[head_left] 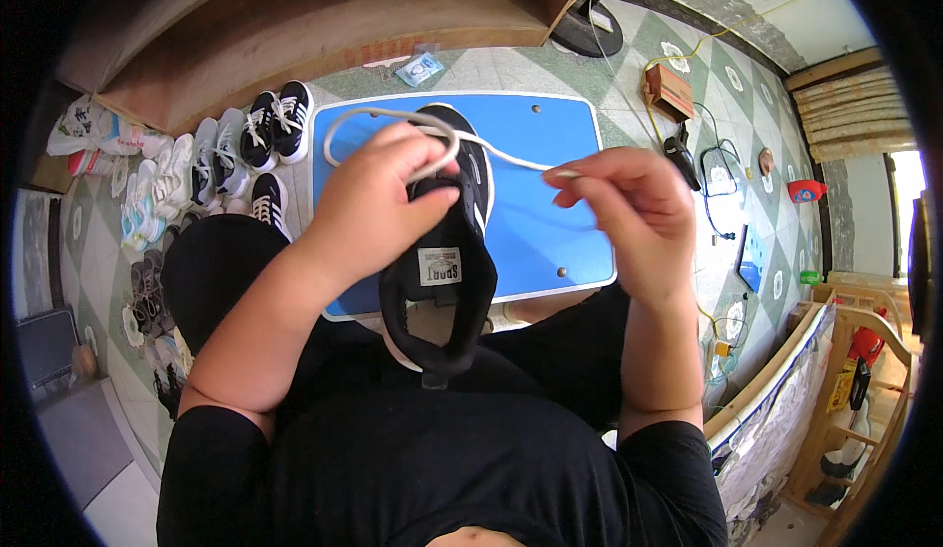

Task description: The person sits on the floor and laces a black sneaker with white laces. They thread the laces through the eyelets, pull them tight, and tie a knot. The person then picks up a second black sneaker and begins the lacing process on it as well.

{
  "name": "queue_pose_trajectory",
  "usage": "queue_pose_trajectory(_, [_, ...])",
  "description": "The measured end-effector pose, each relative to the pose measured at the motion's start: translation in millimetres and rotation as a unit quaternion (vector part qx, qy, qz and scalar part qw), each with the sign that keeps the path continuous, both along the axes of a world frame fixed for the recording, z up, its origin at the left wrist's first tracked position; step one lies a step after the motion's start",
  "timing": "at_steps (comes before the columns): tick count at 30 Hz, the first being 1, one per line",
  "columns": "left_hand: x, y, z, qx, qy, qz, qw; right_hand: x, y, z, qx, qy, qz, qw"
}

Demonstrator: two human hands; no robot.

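Note:
A black shoe (481, 282) with white trim lies lengthwise, its toe on a blue tabletop (550, 223) and its heel toward my body. A white shoelace (511, 158) comes from the shoe and curves in a wide loop over its front part. My left hand (378, 193) is above the shoe opening with its fingers bent around part of the lace; the exact grip is partly hidden. Off to the right, above the table, my right hand (634, 208) pinches the lace near its end between thumb and fingers. The lace stretches between both hands.
Several pairs of shoes (292, 123) line the floor at left, near a wooden cabinet (324, 17). A blue-white packet (419, 69) lies beyond the table. At right are a cardboard box (671, 92), black cables (722, 179) and a wooden frame (786, 360).

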State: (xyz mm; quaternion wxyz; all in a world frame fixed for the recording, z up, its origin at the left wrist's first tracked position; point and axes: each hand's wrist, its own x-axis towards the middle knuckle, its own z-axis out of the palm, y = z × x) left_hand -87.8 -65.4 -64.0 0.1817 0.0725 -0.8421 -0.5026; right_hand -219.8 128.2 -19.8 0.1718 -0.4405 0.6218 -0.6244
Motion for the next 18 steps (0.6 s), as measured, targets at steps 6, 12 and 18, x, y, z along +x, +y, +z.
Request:
queue_pose_trajectory(6, [-8.8, 6.4, 2.7, -0.056, -0.098, 0.029, 0.993, 0.7, -18.9, -39.6, 0.136, 0.157, -0.043, 0.977])
queue_pose_trajectory(12, [-10.7, 10.4, -13.7, -0.055, -0.036, 0.052, 0.997, -2.6, -32.8, -50.5, 0.154, 0.248, -0.021, 0.956])
queue_pose_trajectory(18, [-8.3, 12.8, -15.9, -0.056, -0.002, 0.058, 0.997, -3.0, -38.1, -50.6, 0.147, 0.329, -0.031, 0.932])
